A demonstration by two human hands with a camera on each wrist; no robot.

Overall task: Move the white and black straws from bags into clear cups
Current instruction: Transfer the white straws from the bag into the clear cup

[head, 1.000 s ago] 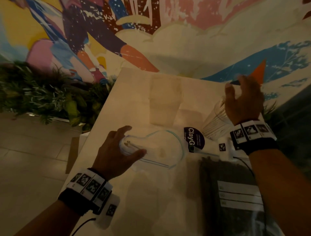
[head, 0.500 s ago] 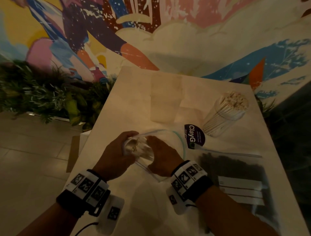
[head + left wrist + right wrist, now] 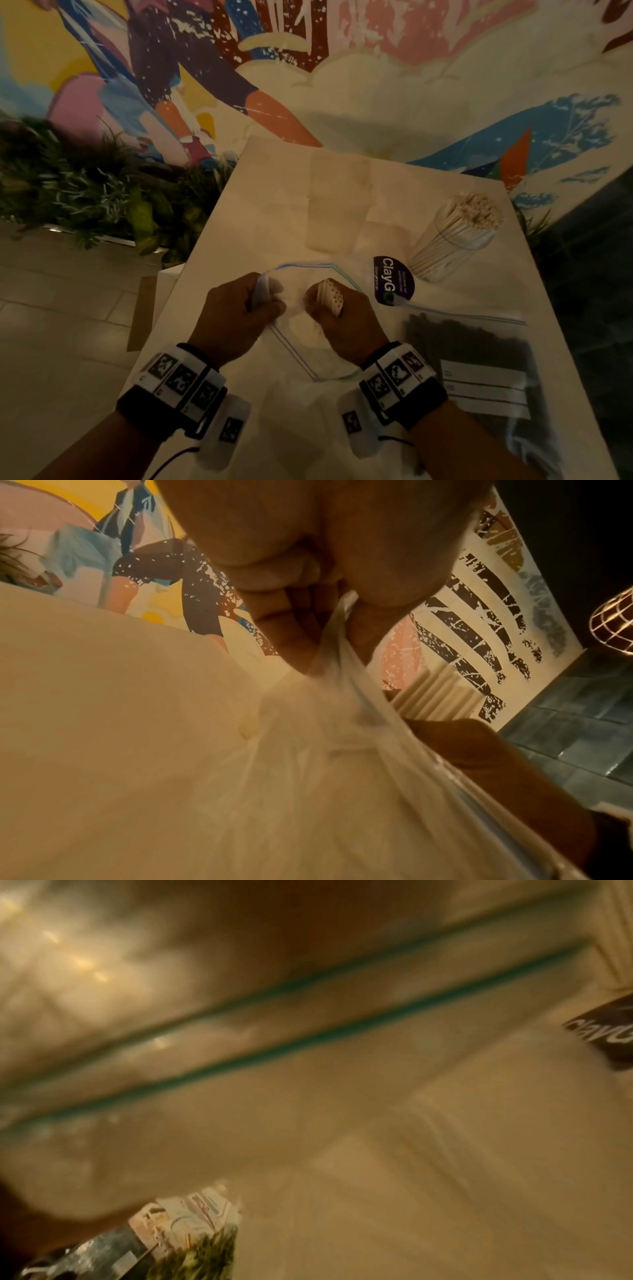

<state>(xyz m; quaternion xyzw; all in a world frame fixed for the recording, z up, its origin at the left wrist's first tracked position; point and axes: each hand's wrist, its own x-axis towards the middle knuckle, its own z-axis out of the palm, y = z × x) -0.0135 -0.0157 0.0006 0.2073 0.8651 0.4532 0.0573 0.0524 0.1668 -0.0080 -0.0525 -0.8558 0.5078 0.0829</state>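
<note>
left hand (image 3: 236,315): fingers curled round the bunched rim of the clear bag (image 3: 308,349), pinching the plastic; also seen close in the left wrist view (image 3: 308,593).
right hand (image 3: 342,325): inside the bag's mouth, gripping a small bundle of white straws (image 3: 330,296), ends up.
bag: lies open on the counter (image 3: 274,212) between the hands.
full cup (image 3: 455,236): far right, packed with white straws.
empty cup (image 3: 339,205): far centre, upright.
black straws (image 3: 466,349): in a second bag, near right, lying flat.
sticker (image 3: 394,280): dark, just beside the full cup.
right wrist view: blurred; bag seal only.
</note>
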